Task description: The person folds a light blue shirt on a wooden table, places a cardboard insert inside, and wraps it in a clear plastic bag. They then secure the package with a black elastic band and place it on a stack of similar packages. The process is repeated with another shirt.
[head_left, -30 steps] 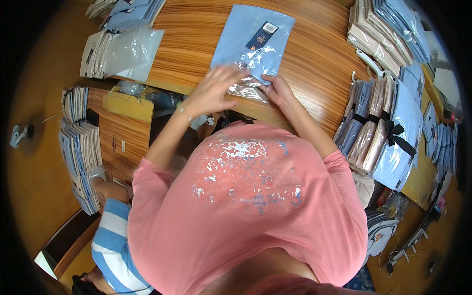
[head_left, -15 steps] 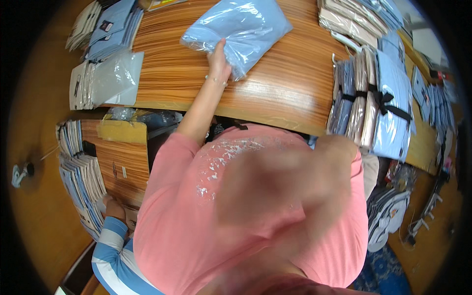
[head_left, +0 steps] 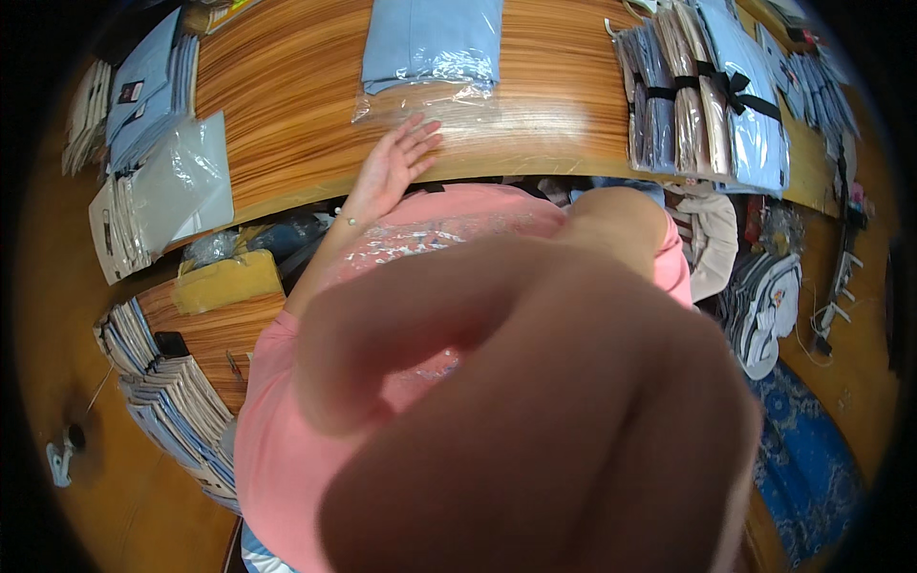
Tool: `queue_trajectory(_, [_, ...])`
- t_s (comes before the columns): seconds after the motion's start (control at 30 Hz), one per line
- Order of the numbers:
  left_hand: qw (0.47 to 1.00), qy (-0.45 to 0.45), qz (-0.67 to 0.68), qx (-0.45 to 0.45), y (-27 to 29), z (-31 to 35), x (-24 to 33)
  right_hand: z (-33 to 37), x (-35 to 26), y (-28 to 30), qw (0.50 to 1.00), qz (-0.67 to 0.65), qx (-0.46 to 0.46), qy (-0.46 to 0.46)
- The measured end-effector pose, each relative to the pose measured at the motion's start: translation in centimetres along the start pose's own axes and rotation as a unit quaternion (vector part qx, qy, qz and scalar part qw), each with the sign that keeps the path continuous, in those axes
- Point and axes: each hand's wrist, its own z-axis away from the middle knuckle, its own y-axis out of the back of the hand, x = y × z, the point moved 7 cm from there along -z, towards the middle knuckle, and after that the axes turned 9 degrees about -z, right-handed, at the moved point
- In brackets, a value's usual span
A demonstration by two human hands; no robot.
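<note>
A folded light blue garment in a clear plastic bag (head_left: 432, 43) lies flat on the wood-grain table, its loose plastic edge toward me. Just short of that edge is my left hand (head_left: 390, 170), palm up and fingers spread, holding nothing and apart from the bag. My right hand (head_left: 564, 420) is raised very close to the camera, large, dark and blurred. Its fingers cannot be made out, nor whether it holds anything. It covers much of my pink shirt.
At the right of the table (head_left: 554, 124) stand bagged garments tied with black ribbon (head_left: 735, 95). Folded blue garments (head_left: 148, 95) and clear plastic bags (head_left: 181, 181) lie at the left. A side table at lower left carries more folded garments (head_left: 181, 411). A blue patterned cloth (head_left: 802, 458) is at lower right.
The bagged garment has gone from slanted in my left hand to lying straight on the table. My left hand has let go and opened. My right hand looms larger near the camera.
</note>
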Motion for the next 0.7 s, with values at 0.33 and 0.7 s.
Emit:
queue_trajectory(0.33, [0.854, -0.272, -0.435, 0.092, 1.7, -1.1, 6.2, -1.5, 2.6, -2.3, 0.999, -0.014, -0.017, -0.025])
queue_trajectory(0.7, [0.482, -0.443, -0.756, 0.002, 1.0, -4.3, 4.1, 15.5, 25.6, 13.5, 0.754, 0.589, 0.07, -0.283])
